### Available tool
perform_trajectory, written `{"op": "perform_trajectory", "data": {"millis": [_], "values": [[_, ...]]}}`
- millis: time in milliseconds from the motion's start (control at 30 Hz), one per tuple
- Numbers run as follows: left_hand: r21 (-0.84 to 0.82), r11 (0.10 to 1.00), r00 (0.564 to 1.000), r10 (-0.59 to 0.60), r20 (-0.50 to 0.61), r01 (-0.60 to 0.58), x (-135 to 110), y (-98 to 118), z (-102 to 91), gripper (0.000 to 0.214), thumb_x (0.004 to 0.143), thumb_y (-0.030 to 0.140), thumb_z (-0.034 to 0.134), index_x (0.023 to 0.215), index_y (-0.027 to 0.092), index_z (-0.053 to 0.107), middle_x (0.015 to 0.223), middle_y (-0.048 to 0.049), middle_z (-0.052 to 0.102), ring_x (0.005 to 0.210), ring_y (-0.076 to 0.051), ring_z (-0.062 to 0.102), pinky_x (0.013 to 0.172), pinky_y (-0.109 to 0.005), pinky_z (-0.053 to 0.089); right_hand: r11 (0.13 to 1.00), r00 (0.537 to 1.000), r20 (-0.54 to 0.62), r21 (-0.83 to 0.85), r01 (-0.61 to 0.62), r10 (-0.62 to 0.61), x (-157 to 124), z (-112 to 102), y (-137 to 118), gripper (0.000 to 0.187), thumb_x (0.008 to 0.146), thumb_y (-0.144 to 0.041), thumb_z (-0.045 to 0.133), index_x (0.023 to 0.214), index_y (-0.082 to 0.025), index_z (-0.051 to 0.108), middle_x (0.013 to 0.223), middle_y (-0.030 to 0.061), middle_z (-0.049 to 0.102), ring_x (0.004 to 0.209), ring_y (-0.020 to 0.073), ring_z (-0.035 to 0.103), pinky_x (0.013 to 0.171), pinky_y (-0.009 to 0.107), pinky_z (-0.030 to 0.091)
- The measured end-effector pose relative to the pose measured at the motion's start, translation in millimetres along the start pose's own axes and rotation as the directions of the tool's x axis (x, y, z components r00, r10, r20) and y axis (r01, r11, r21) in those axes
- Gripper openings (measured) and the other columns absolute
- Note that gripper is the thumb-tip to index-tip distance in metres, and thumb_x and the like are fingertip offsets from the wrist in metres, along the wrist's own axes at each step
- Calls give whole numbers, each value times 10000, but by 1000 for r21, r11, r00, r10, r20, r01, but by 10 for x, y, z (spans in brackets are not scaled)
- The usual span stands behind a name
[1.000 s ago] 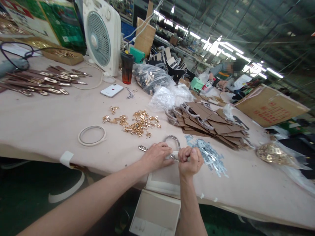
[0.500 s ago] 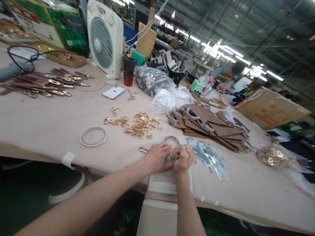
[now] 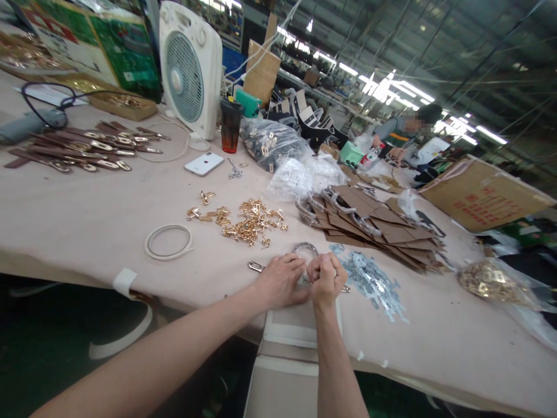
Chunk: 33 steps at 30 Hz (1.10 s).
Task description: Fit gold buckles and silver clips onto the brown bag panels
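Note:
A pale bag panel (image 3: 290,326) with white edges hangs over the table's front edge toward my lap. On its upper part lies my left hand (image 3: 284,280), palm down with fingers close together over the piece. My right hand (image 3: 327,277) is closed in a fist right beside it; whatever is inside is hidden. Behind both hands curves a plastic-wrapped handle (image 3: 306,247). A metal buckle end (image 3: 256,266) sticks out left of my left hand, and another metal end (image 3: 346,288) shows right of my right hand. The spot between the hands is mostly covered.
Gold fittings (image 3: 252,223) lie beyond my hands, a tape roll (image 3: 169,242) to the left. Silver metal plates (image 3: 374,281) and stacked brown panels (image 3: 378,229) are at right. Farther back are a phone (image 3: 204,163), a cup (image 3: 230,126), a fan (image 3: 190,72) and another person (image 3: 398,132).
The view has shifted slightly, so everything sits a little farther right. Both hands keep nearly the same pose on the panel. The person in the background has raised their head a little.

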<state>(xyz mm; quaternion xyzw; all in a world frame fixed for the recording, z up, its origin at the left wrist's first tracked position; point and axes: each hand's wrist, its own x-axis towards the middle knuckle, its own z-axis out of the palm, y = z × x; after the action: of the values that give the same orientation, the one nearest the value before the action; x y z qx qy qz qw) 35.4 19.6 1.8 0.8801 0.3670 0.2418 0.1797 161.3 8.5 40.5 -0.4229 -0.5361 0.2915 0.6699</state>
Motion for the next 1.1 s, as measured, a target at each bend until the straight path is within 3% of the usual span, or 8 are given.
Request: {"op": "perform_trajectory", "data": {"millis": [133,267,400,567,700,800,933,1100], "values": [[-6,1000,1000,-11,-5,11,-6,-16,12,630,921,613,635,1418,232,563,1457,-105,620,1394,-324,488,1082,-467,461,995,995,-81,70,67,-61,56,23,-117,405,985,-343,557,620,-225,429,486,-83,370,400,84,320,409,226,267],[-35,999,1000,-5,-13,4,-13,1,-7,588,904,492,685,1423,247,556,1439,-89,639,1396,-310,496,1090,-468,462,999,997,-56,-12,-51,51,0,41,30,431,976,-381,594,604,-221,444,485,-76,404,412,85,346,416,229,278],[-43,999,999,-34,-22,33,-26,18,-2,605,893,513,701,1411,229,571,1448,-110,633,1406,-324,499,1129,-488,440,988,987,-99,98,-120,129,-33,-7,106,398,968,-395,602,640,-218,463,484,-90,398,398,77,323,400,214,259],[-124,992,1000,-8,-12,6,-42,-57,-18,841,841,639,737,1512,206,475,1551,-147,536,1460,-336,444,1198,-527,383,967,946,-317,255,16,68,79,-305,-248,361,941,-364,564,634,-215,445,473,-99,357,366,62,291,398,206,266],[-265,962,998,63,-24,-67,-153,-186,-183,996,778,488,845,1600,211,356,1652,-143,407,1535,-316,332,1256,-519,325,963,892,-448,261,66,60,171,-643,-558,319,889,-334,557,619,-213,438,466,-90,351,362,64,272,392,220,270],[-320,946,999,37,-34,-46,-308,-288,-355,935,804,380,827,1603,247,360,1648,-125,419,1536,-312,335,1265,-556,300,962,866,-498,254,104,38,157,-732,-675,310,883,-330,556,626,-212,430,478,-91,338,363,60,260,389,221,254],[-322,945,998,-60,-29,48,-474,-347,-453,754,857,320,776,1539,247,462,1584,-113,513,1475,-291,450,1253,-537,338,950,894,-442,304,66,79,55,-495,-634,337,913,-356,567,645,-210,423,490,-95,338,368,56,274,405,220,272],[-317,939,983,-165,-85,130,-472,-306,-313,569,836,397,837,1337,214,641,1455,-121,633,1370,-287,560,1189,-475,433,935,942,-304,353,-27,142,-109,-35,-357,355,943,-362,572,650,-209,443,486,-95,361,371,57,291,412,213,279]]}}
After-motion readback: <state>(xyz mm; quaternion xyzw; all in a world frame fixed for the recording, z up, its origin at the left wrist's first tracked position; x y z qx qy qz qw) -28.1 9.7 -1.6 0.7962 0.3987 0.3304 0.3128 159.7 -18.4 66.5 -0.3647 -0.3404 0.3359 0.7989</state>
